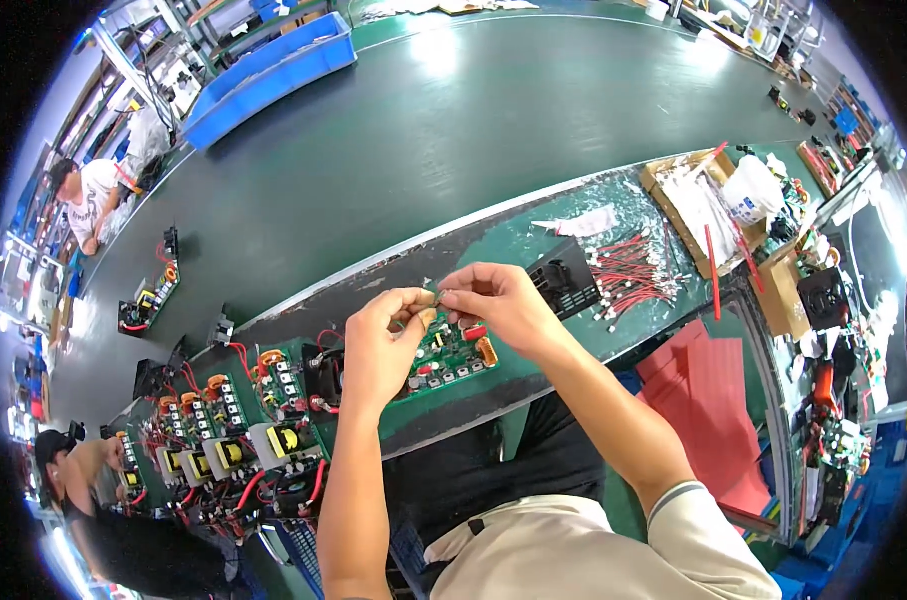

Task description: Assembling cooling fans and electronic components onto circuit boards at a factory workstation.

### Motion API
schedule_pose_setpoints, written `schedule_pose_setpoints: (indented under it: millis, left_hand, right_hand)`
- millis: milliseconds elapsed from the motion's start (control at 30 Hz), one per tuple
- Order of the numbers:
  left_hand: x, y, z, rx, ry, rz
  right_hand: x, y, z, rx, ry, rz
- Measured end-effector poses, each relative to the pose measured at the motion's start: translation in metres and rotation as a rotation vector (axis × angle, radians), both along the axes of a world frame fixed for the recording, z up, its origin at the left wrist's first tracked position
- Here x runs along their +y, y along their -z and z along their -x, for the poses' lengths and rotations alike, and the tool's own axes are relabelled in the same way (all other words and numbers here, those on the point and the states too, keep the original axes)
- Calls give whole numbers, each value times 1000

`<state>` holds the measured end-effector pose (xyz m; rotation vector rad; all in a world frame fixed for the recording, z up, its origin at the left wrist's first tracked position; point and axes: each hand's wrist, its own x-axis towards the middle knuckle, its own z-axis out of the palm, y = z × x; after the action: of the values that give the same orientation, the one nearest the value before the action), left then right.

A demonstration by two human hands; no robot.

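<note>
Both of my hands meet over a green circuit board [454,372] on the bench. The fingers of my left hand [386,325] and my right hand [499,300] are pinched together, tip to tip. Whatever lies between the fingertips is too small to make out. The board carries capacitors, coils and other parts, and its far side is partly hidden under my hands. A black fan [324,375] sits against its left end. Just right of my right hand is a black slotted housing [566,280].
Several finished-looking boards [204,430] crowd the bench at left. Red wires with white connectors [634,275] lie at right, near a cardboard box [709,210]. Red sheets [709,410] rest lower right. A blue bin [274,78] stands beyond. Two people work at left.
</note>
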<state>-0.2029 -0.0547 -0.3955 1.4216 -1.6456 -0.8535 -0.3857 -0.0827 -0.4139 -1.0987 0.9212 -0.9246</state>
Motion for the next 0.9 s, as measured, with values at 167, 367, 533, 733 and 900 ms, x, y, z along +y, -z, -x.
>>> schedule_pose_setpoints:
  millis: [167, 367, 533, 733, 900]
  left_hand:
    - [5, 7, -6, 180, -15, 52]
    - [13, -7, 9, 90, 158, -77]
    - [19, 2, 15, -90, 153, 100]
    - [23, 2, 25, -208, 230, 172]
    - [18, 10, 19, -128, 224, 274]
  right_hand:
    - [14, 12, 5, -123, 133, -102]
    - [42, 6, -5, -82, 169, 34]
    - [53, 20, 0, -254, 207, -16]
    - [54, 27, 9, -301, 208, -95]
    - [69, 8, 23, 85, 327, 95]
